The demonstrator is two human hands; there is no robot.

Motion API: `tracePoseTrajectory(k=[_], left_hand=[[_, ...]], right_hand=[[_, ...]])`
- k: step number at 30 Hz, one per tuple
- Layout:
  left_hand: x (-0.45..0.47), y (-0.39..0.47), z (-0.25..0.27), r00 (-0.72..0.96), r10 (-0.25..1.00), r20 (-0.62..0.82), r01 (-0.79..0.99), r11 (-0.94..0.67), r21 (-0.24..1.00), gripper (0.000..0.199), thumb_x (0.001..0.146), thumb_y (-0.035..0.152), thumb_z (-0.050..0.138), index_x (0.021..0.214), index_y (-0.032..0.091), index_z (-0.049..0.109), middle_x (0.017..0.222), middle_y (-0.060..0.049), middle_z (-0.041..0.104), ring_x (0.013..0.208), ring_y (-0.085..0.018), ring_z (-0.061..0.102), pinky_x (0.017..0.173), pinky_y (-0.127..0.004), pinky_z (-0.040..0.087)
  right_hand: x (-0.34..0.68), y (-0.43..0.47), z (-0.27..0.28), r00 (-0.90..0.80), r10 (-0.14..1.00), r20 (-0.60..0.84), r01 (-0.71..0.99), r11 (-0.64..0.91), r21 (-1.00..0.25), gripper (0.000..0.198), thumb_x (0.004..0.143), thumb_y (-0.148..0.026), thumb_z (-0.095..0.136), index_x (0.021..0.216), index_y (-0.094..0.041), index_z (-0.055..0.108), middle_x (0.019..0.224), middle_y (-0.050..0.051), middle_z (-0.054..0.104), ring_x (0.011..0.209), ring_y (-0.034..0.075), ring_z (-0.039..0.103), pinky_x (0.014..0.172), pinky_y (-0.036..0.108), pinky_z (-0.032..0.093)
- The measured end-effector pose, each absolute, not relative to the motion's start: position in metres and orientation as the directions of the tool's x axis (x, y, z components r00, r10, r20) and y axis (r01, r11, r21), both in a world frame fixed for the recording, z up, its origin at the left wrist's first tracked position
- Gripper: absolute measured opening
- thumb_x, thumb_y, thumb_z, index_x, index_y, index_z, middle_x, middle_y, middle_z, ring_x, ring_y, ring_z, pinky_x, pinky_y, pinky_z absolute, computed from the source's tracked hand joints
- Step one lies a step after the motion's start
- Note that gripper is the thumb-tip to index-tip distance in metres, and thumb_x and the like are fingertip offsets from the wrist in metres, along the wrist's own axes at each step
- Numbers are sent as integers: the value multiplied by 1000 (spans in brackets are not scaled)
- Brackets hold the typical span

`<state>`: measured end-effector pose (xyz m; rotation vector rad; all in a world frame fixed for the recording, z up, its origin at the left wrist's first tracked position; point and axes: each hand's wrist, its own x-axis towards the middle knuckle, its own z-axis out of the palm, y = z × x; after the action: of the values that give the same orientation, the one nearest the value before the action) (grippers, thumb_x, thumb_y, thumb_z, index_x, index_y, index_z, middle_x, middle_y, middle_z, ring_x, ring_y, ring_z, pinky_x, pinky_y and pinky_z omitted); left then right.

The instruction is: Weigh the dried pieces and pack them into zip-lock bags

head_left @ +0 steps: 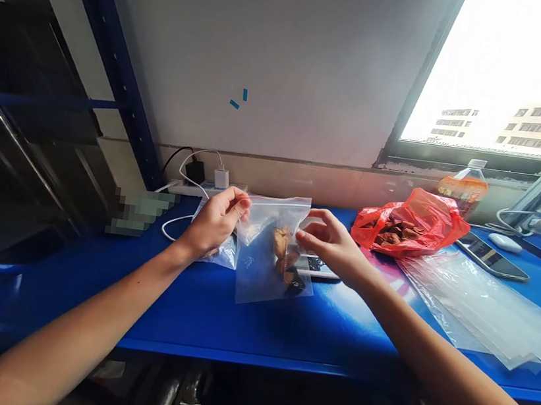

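A clear zip bag (254, 273) hangs in front of me above the blue table, with brown dried pieces (282, 247) and a darker lump inside. My left hand (221, 219) is closed, pinching the bag's upper left part between thumb and fingers. At the bag's right edge, my right hand (328, 240) has its thumb against the plastic and its fingers curled; the fingertips are partly hidden. Behind the bag, a device like a small scale (324, 269) shows in part. Another filled clear bag (224, 253) lies behind my left hand.
A red plastic bag (416, 248) holds several brown dried pieces. Flat clear bags (480, 310) are stacked at the right, near a phone (493, 255) and a white mouse-like object (504, 242). A bottle (465, 185) stands behind. Chargers (221, 177) sit on a power strip at the wall.
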<state>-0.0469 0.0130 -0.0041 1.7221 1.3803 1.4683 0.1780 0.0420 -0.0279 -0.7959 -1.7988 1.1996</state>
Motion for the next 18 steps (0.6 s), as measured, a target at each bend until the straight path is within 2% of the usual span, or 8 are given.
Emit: tracePoseTrajectory(k=[2,6,9,11,13,15,18], left_hand=[[-46,13,-3,-131,905,405,299,-353,887,26,83,44,60,79,20,51,66,2,53,48,-9,45,45,-22,37],[-44,15,-2,-187,933,307,147,-282,948,26,79,40,65,75,19,50,62,3,51,46,-8,43,41,-21,33],[-49,21,-3,-196,954,225,81,-213,974,23,77,37,67,76,20,51,60,4,51,46,-8,41,39,-20,29],[-57,25,-2,-209,960,189,89,-174,981,18,76,31,69,79,19,56,60,4,51,48,-8,41,40,-19,28],[-68,28,1,-251,948,195,153,-160,975,11,75,22,69,80,17,61,63,3,54,51,-7,43,43,-18,30],[-80,30,6,-330,912,245,218,-179,959,5,74,15,66,79,15,64,67,4,58,54,-5,44,49,-17,34],[-96,30,14,-439,838,325,261,-227,938,5,76,13,64,80,14,65,69,6,58,57,-3,46,57,-16,37]], right_hand=[[175,42,-29,-471,827,306,55,373,-926,37,76,-38,59,105,-19,45,75,-1,58,68,13,55,61,28,42],[169,41,-32,-341,854,394,28,428,-903,30,74,-31,58,99,-20,44,68,-5,50,59,10,46,54,24,36],[171,41,-31,-308,837,453,85,498,-863,22,77,-25,53,97,-21,44,67,-5,51,59,10,47,55,24,38],[180,42,-26,-325,777,539,232,618,-751,19,77,-19,51,96,-22,48,73,-2,57,66,12,53,62,26,43],[197,45,-17,-296,684,667,358,727,-586,24,75,-11,48,97,-22,53,84,2,61,76,14,59,70,30,47],[220,49,-4,-135,601,788,415,757,-506,32,73,-6,45,99,-22,53,91,4,61,80,16,62,73,32,50],[255,56,12,166,525,835,462,707,-536,38,69,-3,45,101,-24,51,84,2,59,77,16,63,71,33,51]])
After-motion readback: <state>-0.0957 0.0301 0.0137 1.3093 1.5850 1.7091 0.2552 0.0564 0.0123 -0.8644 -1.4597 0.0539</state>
